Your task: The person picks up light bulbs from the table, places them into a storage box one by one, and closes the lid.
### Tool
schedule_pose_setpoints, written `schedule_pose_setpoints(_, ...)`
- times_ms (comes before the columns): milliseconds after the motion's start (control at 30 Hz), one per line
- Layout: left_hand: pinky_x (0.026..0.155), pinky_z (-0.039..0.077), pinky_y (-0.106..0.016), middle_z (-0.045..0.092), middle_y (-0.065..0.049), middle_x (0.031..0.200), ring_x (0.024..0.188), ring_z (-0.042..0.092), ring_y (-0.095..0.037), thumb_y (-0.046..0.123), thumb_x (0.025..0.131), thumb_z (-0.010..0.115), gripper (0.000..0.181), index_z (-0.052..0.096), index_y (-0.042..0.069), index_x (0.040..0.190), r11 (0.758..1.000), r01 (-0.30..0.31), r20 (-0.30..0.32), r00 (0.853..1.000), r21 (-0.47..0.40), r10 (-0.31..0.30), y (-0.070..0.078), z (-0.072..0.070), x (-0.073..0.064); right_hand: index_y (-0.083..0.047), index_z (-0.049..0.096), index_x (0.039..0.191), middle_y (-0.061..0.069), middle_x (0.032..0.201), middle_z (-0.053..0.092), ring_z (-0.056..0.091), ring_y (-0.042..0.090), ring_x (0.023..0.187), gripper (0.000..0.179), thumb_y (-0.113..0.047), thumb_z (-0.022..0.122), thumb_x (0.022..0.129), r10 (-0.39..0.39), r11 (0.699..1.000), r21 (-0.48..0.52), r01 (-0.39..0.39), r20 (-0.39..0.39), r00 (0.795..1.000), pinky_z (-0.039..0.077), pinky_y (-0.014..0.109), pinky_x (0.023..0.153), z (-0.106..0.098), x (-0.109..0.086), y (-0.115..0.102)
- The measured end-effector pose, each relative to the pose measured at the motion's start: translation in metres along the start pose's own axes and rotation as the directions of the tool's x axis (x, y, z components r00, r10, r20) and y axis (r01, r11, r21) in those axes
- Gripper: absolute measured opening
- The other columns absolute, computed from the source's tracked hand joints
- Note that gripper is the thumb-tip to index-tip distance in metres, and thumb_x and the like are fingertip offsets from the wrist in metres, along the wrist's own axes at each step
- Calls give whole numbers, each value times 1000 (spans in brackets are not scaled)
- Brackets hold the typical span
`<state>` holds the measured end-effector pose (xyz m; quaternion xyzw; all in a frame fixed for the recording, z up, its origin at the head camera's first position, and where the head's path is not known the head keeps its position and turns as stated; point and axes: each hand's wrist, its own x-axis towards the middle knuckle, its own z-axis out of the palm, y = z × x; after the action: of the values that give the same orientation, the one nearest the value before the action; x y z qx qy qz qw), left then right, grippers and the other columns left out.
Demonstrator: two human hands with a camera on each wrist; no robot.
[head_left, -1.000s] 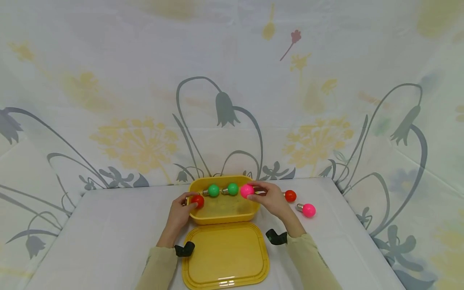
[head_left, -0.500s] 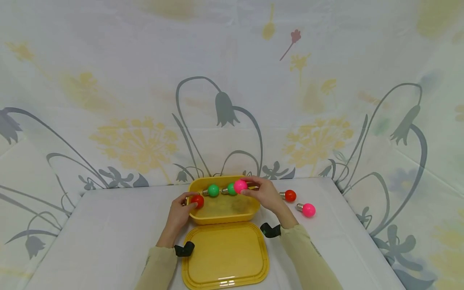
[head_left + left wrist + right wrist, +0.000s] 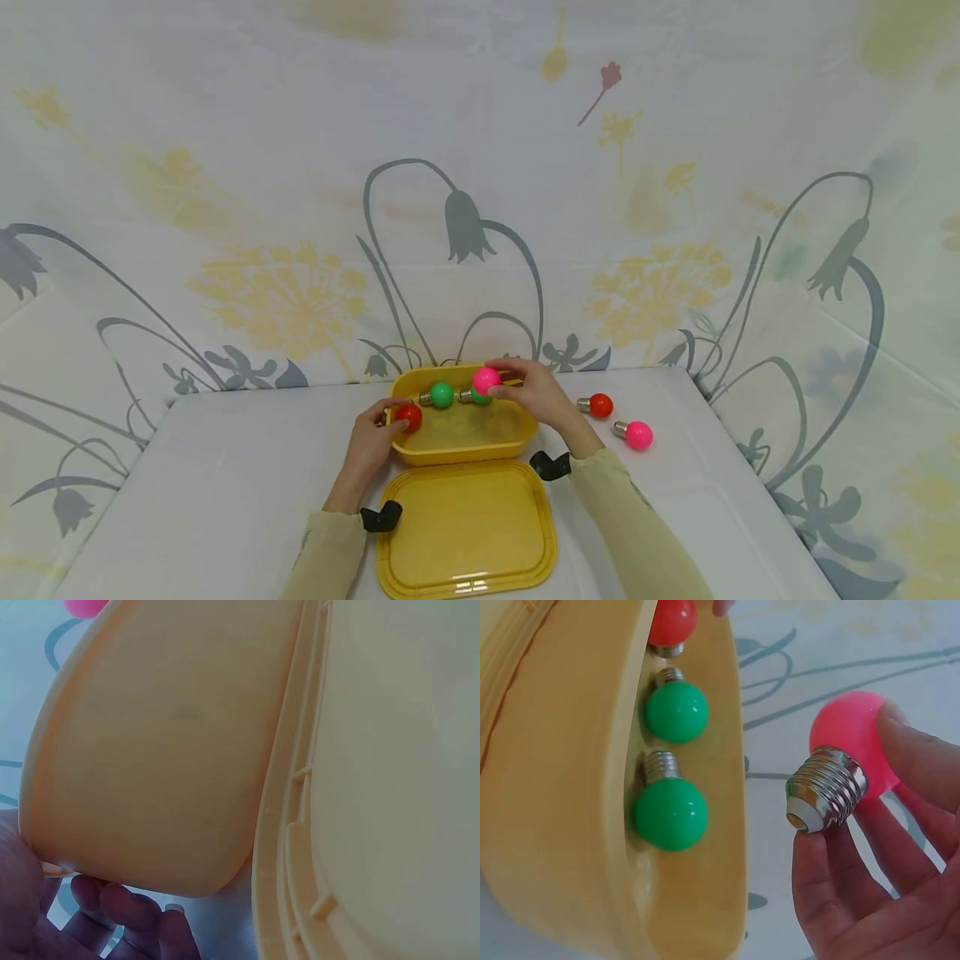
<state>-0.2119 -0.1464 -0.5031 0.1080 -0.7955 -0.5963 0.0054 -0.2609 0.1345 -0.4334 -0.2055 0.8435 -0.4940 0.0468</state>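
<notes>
My right hand pinches a pink light bulb by its globe, above the right half of the yellow plastic box. In the right wrist view its screw base points toward the lower left, clear of the fingers. Two green bulbs lie inside the box with their bases to the left. My left hand holds the box's left end, several fingers curled outside the wall. Its thumb and forefinger overlap a red bulb in the head view, so contact with that bulb cannot be told.
A yellow lid lies flat just in front of the box. To the right, on the white tablecloth, lie another red bulb and another pink bulb. A flower-patterned cloth hangs behind.
My right hand has carried the pink bulb left and slightly up, so that it now overlaps the right-hand green bulb in the head view. The left hand has stayed in place.
</notes>
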Motion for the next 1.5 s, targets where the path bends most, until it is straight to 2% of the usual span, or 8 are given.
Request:
schedule_pose_setpoints(233,69,36,-29,45,-10,93,94,42,-25,7,93,64,32,67,11,125,1000,-6,3,1000,6,6,1,0,0,-8,65,129,6,121,67,63,25,109,40,-13,74,90,-5,1000,30,4,20,1000,51,39,94,4,8,-1)
schedule_pose_setpoints(500,69,36,-29,44,-9,91,92,42,-25,7,93,65,31,68,11,123,1000,-19,0,1000,16,19,2,2,0,-9,64,131,6,125,65,63,25,109,41,-12,72,91,41,996,73,-41,2,999,49,42,97,7,16,-2)
schedule_pose_setpoints(867,71,36,-30,46,-10,93,93,42,-25,6,93,65,30,68,9,123,1000,-26,2,1000,10,26,4,2,1,-5,64,130,9,126,64,64,26,110,40,-11,72,91,8,997,74,-14,88,996,50,37,96,13,31,-1)
schedule_pose_setpoints(1167,70,35,-30,47,-10,93,94,42,-26,6,94,64,30,67,10,123,999,-32,-1,999,21,32,2,-1,2,-2,63,131,12,127,63,64,26,112,41,-6,70,91,-52,994,103,33,190,980,51,34,94,21,41,1)
schedule_pose_setpoints(1300,71,36,-31,47,-10,95,96,42,-26,7,94,64,31,67,10,124,1000,-24,1,1000,20,24,0,-1,1,-1,64,130,13,127,64,65,26,110,41,-3,71,90,-55,995,99,34,220,974,51,32,92,23,41,-4)
schedule_pose_setpoints(1500,69,33,-32,44,-8,87,89,42,-24,7,92,66,31,68,9,123,998,-43,-10,999,36,44,-2,0,1,-3,64,131,13,127,64,63,26,111,41,-4,69,90,-25,996,84,4,256,966,51,34,94,27,44,0)
